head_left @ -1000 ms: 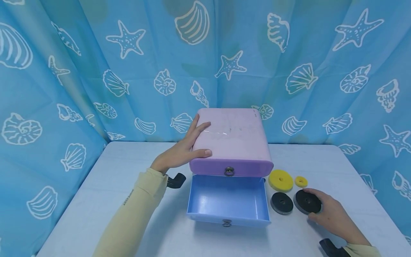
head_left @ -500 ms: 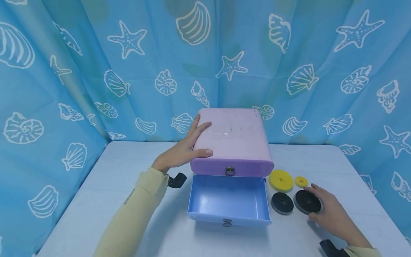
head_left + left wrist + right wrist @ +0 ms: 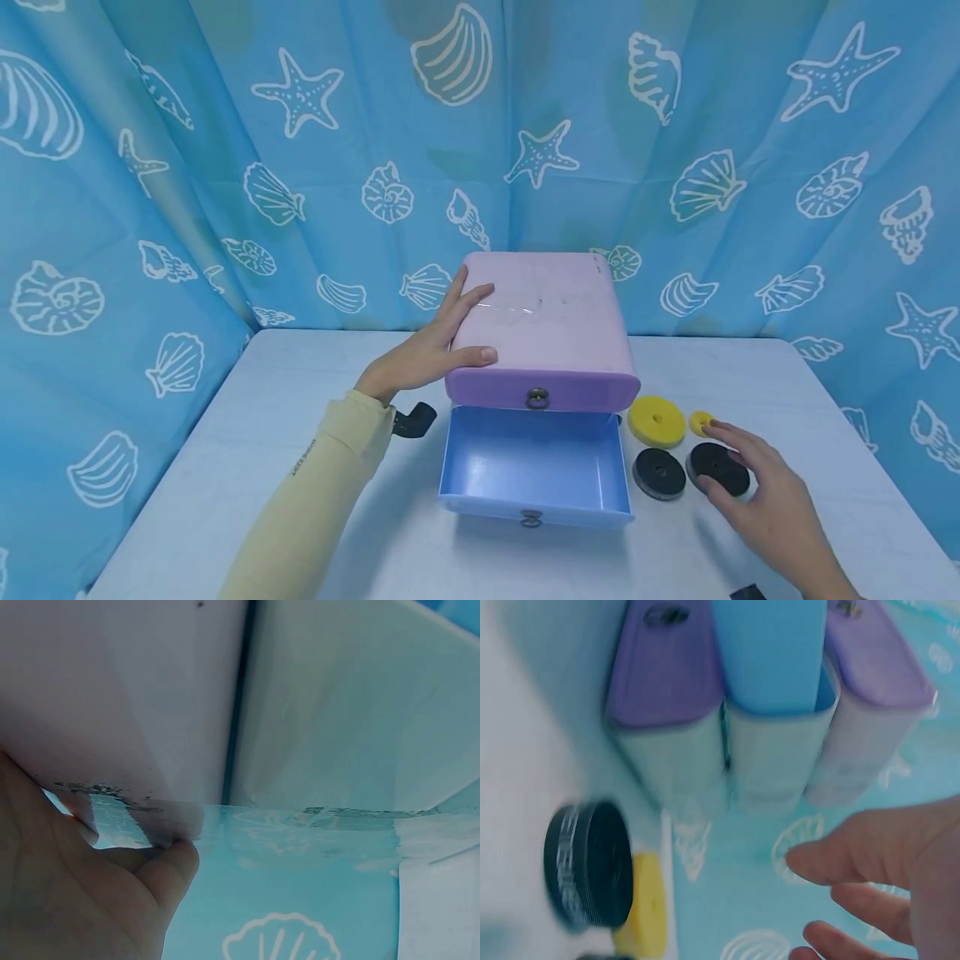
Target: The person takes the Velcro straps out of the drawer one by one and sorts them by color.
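Observation:
A drawer box with a pink top (image 3: pixel 555 325) and purple front stands mid-table. Its blue middle drawer (image 3: pixel 525 467) is pulled out, with nothing in it. On the box's left edge rests my left hand (image 3: pixel 420 350), fingers spread and thumb lying over the top. To the right, my right hand (image 3: pixel 772 500) hovers over the larger black disc (image 3: pixel 712 468), thumb and fingers apart around nothing. Its fingertips overlap the small yellow disc (image 3: pixel 699 422). Close by lie a smaller black disc (image 3: pixel 659 474) and a large yellow disc (image 3: pixel 656 422). All have a centre hole.
A white-covered table (image 3: pixel 300 392) carries everything. Behind it hangs a blue curtain (image 3: pixel 337 225) printed with shells and starfish. The right wrist view shows another purple drawer front (image 3: pixel 667 682) below the blue one, shut. The open drawer juts toward the front.
My right hand has come up off the larger black disc and its fingers have spread. The discs stay in place. My left hand has not moved.

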Motion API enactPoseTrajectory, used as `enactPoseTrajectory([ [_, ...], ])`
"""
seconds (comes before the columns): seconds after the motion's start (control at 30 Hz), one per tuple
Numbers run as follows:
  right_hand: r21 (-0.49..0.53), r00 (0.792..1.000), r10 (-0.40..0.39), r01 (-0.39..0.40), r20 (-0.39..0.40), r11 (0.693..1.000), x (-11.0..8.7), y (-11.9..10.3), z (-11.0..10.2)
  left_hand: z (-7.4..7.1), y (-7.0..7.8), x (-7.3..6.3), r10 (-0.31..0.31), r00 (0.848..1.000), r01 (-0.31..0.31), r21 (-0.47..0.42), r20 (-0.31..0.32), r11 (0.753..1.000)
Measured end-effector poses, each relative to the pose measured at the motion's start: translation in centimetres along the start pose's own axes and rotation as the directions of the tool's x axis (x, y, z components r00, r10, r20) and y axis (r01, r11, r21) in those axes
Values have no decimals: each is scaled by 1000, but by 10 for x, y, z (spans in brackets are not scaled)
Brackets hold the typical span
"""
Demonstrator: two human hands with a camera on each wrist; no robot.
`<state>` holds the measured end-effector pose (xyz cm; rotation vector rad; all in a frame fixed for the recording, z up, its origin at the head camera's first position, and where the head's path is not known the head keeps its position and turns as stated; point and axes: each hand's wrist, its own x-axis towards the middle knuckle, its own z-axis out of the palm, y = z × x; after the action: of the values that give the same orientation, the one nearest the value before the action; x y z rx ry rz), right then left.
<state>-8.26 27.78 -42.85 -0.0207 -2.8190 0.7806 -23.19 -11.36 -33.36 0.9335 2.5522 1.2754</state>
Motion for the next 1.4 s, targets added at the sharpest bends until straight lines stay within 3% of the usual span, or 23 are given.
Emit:
enactPoseTrajectory([
  [0.2,64,991,-28,36,-129,997,-16,-31,0,0,1,0,1,1000,-1,3,-2,1000],
  [0.4,162,967,-61,103,-246,981,-33,-59,5,1,1,0,0,1000,0,3,-3,1000],
  [0.57,290,962,-31,113,-273,950,-46,-83,10,1,-1,0,6,1000,-6,-4,-3,1000],
  [0.73,322,959,2,94,-284,942,-56,-101,14,2,-1,0,8,1000,-8,-6,0,1000],
  [0.97,375,959,-121,215,-258,902,-66,-109,24,1,0,1,3,1000,-3,-4,-7,1000],
  [1.07,358,959,-151,233,-241,904,-71,-113,28,1,0,1,2,1000,-2,-3,-8,1000],
  [1.4,389,976,-217,204,-9,899,-79,-118,42,1,-2,2,-3,1000,3,5,-10,1000],
])
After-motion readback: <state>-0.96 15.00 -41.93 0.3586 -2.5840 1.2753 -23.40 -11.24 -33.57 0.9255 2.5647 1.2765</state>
